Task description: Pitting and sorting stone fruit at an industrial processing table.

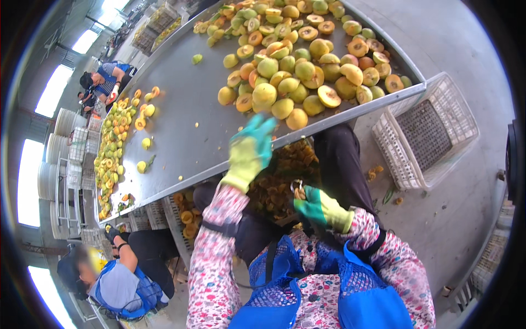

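Note:
My left hand (252, 145), in a yellow glove with green fingers, reaches over the near edge of the metal table (175, 109). Its fingers look stretched out and slightly blurred, close to the heap of yellow-green peaches (264, 95), many cut in half with brown centres showing. No fruit shows in it. Lower and to the right, my right hand (323, 210), gloved alike, is closed around a small tool with a shiny metal loop (296, 185). A brownish bit lies at the loop; its kind is unclear. The tool's handle is hidden by the glove.
Below the table edge, between my knees, lie many brownish fruit scraps (282, 178). A white plastic crate (402, 148) stands on the floor at right. More fruit (112, 148) covers the table's left end. One person (123, 282) sits at lower left, another (104, 82) works beyond the table.

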`<state>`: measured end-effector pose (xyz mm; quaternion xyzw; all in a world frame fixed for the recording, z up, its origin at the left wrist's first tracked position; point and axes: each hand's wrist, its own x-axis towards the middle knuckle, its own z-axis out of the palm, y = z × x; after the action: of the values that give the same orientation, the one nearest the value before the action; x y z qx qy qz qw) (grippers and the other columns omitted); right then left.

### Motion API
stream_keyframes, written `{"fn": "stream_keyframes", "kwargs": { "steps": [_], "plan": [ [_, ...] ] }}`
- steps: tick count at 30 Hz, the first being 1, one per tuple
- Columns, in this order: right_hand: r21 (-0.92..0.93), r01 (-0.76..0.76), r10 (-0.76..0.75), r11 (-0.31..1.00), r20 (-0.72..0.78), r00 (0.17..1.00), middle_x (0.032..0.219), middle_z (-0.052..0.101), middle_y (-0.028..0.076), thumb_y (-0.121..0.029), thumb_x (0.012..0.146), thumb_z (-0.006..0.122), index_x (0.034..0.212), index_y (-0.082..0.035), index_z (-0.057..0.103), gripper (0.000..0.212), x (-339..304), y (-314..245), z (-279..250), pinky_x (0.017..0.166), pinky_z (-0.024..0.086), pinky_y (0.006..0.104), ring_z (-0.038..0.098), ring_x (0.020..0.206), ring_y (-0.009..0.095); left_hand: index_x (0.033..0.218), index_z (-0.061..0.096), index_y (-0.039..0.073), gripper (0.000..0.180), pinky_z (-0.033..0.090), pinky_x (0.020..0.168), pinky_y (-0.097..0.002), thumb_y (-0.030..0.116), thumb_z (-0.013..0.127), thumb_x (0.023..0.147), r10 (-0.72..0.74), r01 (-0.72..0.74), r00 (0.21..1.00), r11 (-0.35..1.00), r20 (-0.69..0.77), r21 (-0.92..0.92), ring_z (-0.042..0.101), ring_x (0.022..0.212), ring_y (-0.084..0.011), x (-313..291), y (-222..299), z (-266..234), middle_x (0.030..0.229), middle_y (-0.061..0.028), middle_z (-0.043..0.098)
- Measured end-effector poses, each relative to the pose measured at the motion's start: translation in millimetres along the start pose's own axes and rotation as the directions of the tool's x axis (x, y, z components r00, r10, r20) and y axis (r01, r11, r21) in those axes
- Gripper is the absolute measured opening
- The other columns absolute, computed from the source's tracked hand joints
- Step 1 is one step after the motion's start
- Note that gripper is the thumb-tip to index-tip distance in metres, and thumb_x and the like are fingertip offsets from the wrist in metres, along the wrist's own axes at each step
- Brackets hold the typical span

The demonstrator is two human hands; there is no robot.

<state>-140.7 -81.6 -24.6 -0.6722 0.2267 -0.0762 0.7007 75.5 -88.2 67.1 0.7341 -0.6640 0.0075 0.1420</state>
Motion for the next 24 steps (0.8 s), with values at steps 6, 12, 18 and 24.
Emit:
{"fn": "stream_keyframes", "kwargs": {
  "steps": [6,12,18,24],
  "plan": [
    [0.17,-0.292,0.328,0.941,-0.256,0.909,0.076,0.056,0.004,-0.027,0.076,0.06,0.092,-0.01,0.052,0.025,-20.4,11.7,24.5,0.068,0.046,0.0342,0.054,0.069,0.015,0.128,0.05,0.022,0.059,0.047,0.087,-0.0441,0.013,0.063,0.072,0.052,-0.155,0.949,0.935,0.311,0.318,0.052,0.112,-0.0309,81.8,-20.4,50.2,0.122,-0.0093,0.05],
    [0.212,-0.194,0.251,0.958,-0.283,0.926,0.081,0.059,0.012,-0.024,0.077,0.058,0.099,-0.008,0.051,0.028,-12.7,-23.5,7.5,0.071,0.046,0.0379,0.06,0.076,0.023,0.122,0.056,0.012,0.05,0.054,0.058,-0.0336,0.013,0.062,0.072,-0.343,0.425,0.901,0.581,0.265,-0.694,0.062,0.07,-0.0193,44.0,-43.4,52.4,0.101,-0.0092,0.061],
    [-0.383,0.134,-0.31,0.914,-0.444,0.841,0.08,0.062,0.023,-0.016,0.077,0.061,0.106,-0.006,0.049,0.033,4.4,-71.0,-5.0,0.062,0.046,0.0496,0.059,0.074,0.044,0.123,0.052,-0.005,0.044,0.052,0.082,-0.0295,0.018,0.048,0.085,-0.392,0.088,0.92,0.161,0.018,-0.983,0.062,0.095,-0.0216,-31.9,4.3,9.8,0.109,-0.0139,0.061],
    [-0.541,0.136,-0.396,0.83,-0.399,0.827,0.071,0.061,0.02,-0.012,0.075,0.064,0.112,-0.003,0.048,0.042,14.9,-87.5,15.3,0.059,0.047,0.048,0.06,0.067,0.041,0.123,0.049,-0.004,0.047,0.047,0.09,-0.0318,0.034,0.038,0.099,-0.471,0.03,0.878,0.228,-0.083,-0.973,0.059,0.101,-0.0204,-61.2,34.4,17.3,0.114,-0.0134,0.059]
  ]
}}
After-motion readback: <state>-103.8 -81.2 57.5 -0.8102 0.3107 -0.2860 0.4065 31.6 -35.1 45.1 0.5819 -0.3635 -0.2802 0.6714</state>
